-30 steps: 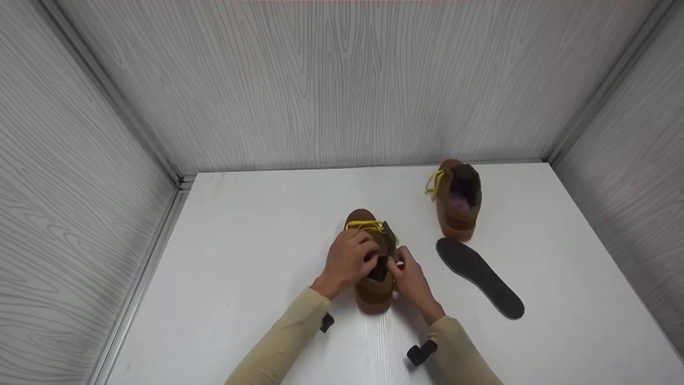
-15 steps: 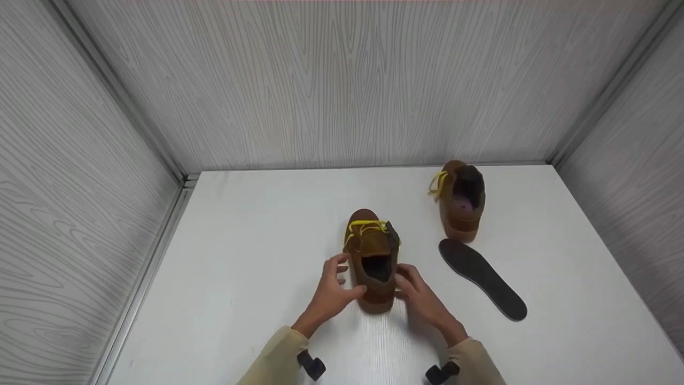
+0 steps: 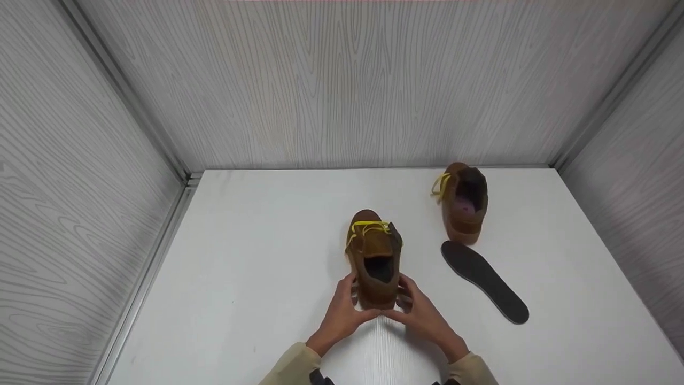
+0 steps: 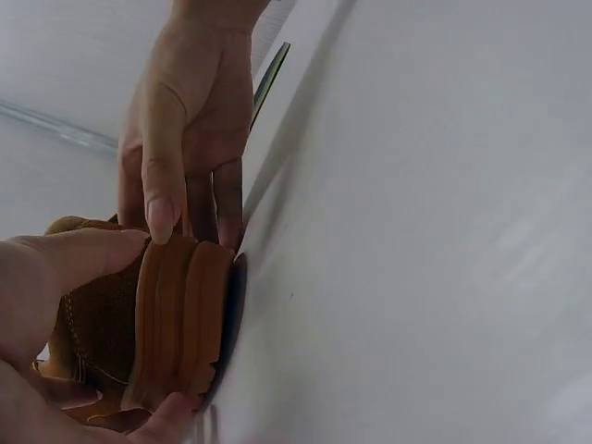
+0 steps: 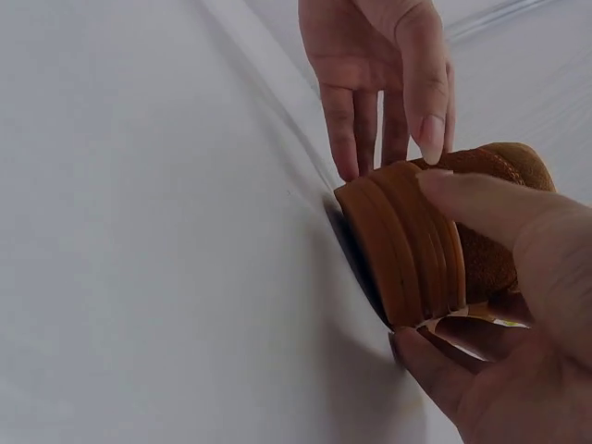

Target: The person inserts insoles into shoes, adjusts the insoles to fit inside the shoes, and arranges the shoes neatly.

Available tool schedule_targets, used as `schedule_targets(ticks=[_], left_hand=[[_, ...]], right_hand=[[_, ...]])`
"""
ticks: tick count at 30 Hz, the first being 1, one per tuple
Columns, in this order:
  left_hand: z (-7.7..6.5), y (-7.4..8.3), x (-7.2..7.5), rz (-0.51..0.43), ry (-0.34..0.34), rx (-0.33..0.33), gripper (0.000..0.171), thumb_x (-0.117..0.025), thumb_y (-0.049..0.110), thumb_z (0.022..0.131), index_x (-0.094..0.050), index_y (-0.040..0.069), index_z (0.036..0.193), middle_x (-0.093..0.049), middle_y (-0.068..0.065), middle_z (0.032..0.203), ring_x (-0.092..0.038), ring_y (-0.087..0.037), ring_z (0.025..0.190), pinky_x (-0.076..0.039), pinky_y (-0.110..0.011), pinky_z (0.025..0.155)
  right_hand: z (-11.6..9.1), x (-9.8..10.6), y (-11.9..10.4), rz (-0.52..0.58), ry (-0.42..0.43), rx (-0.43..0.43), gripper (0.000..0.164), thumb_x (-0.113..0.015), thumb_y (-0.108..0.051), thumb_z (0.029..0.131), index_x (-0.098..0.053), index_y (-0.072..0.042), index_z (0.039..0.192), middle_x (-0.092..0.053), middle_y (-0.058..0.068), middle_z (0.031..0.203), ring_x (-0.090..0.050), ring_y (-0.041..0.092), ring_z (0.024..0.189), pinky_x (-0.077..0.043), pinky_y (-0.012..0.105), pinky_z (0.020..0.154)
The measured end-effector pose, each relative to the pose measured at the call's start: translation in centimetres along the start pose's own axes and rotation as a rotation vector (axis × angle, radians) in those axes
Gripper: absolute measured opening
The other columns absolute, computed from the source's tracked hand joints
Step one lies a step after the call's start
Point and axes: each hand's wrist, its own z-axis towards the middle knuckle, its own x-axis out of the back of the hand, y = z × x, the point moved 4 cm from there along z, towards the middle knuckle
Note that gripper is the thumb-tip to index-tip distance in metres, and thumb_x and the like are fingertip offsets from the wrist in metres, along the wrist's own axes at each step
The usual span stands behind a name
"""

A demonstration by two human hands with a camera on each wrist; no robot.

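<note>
A brown shoe [image 3: 377,243] with yellow laces stands mid-table in the head view, toe pointing away and its dark opening toward me. My left hand [image 3: 342,316] holds the heel from the left, thumb against the back and fingers along the side. From the right, my right hand [image 3: 422,315] grips the same heel, and the two thumbs meet behind it. Both wrist views show the ridged heel [image 4: 176,314] up close between the hands, with a dark shadow beneath its edge. The fingertips sit low by the sole [image 5: 375,264].
At the back right stands a second brown shoe [image 3: 464,211], its yellow lace hanging over the left side. In front of it a dark grey insole [image 3: 483,280] lies flat and slanted on the white table [image 3: 256,256]. Grey wood-grain panels [image 3: 331,85] wall in the back and sides.
Both hands have left the shoe's opening and tongue area, moved back toward me, and now hold the heel from both sides. The laced shoe stays in about the same place.
</note>
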Motion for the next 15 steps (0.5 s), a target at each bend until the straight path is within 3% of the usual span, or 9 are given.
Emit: schedule_targets(ticks=[8, 15], left_hand=[[0.4, 0.3, -0.5, 0.222, 0.051, -0.097, 0.086, -0.074, 0.024, 0.084, -0.022, 0.005, 0.149, -0.038, -0.013, 0.138, -0.043, -0.026, 0.127, -0.039, -0.041, 0.099], [0.9, 0.5, 0.0, 0.268, 0.039, -0.121, 0.084, -0.072, 0.02, 0.085, -0.02, 0.003, 0.149, -0.04, -0.017, 0.138, -0.046, -0.029, 0.125, -0.039, -0.043, 0.099]], right_hand=[[0.8, -0.1, 0.4, -0.072, 0.062, 0.053, 0.08, -0.077, -0.032, 0.079, -0.037, -0.005, 0.143, -0.051, 0.016, 0.135, -0.053, 0.029, 0.118, -0.045, 0.04, 0.093], [1.8, -0.2, 0.4, -0.085, 0.088, 0.103, 0.074, -0.078, -0.03, 0.078, -0.044, -0.003, 0.138, -0.057, 0.014, 0.127, -0.057, 0.027, 0.111, -0.048, 0.038, 0.089]])
